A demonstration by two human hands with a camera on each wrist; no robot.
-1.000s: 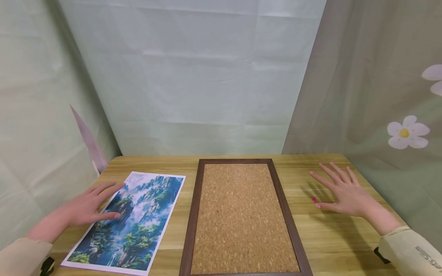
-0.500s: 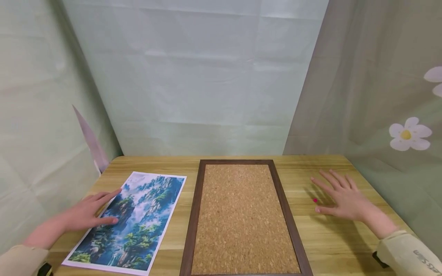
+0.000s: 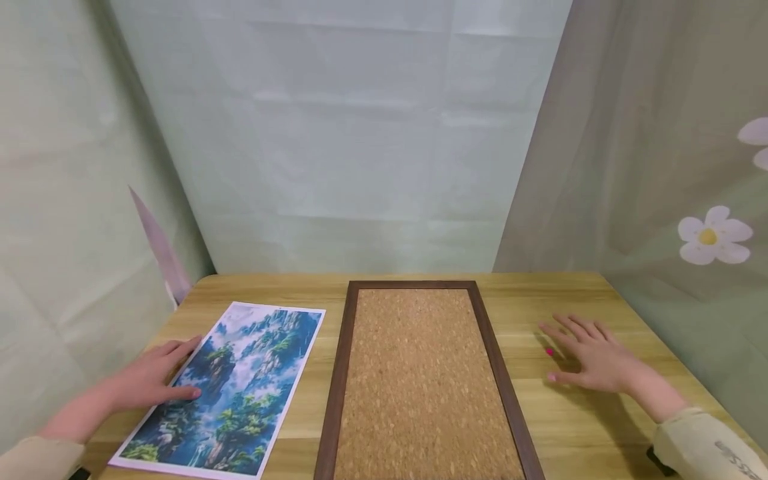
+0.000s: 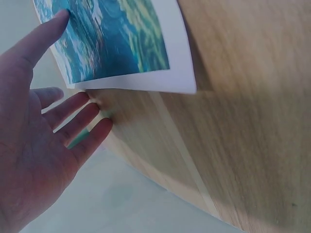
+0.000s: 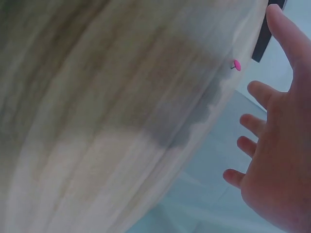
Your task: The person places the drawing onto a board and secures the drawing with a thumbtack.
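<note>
Two hands are seen in the head view, spread flat over a wooden table (image 3: 420,280). The left hand (image 3: 147,383) is laid with straight fingers on the left edge of a landscape print (image 3: 228,390), which is set flat at the table's left side, its long edges tilted a little. A cork board (image 3: 420,387) in a dark frame is placed at the middle, just beside the print and apart from it. The right hand (image 3: 591,360) is held open, fingers fanned, low over the bare wood to the right of the board; whether it touches the wood cannot be told. A pink pushpin (image 3: 549,351) is seen on the table just beside its fingers, between hand and board.

From the left wrist, the left hand (image 4: 34,145) is shown open, nothing gripped; the thumb tip is pressed on the print (image 4: 112,39), and the other fingers are spread near the table edge beside the print's white corner.

From the right wrist, the right hand (image 5: 279,155) is shown open and relaxed, nothing pinched. The pushpin (image 5: 236,65) is seen lying on the wood near the fingertips, apart from them, with a dark strip of the board's frame (image 5: 266,36) beyond it.
</note>
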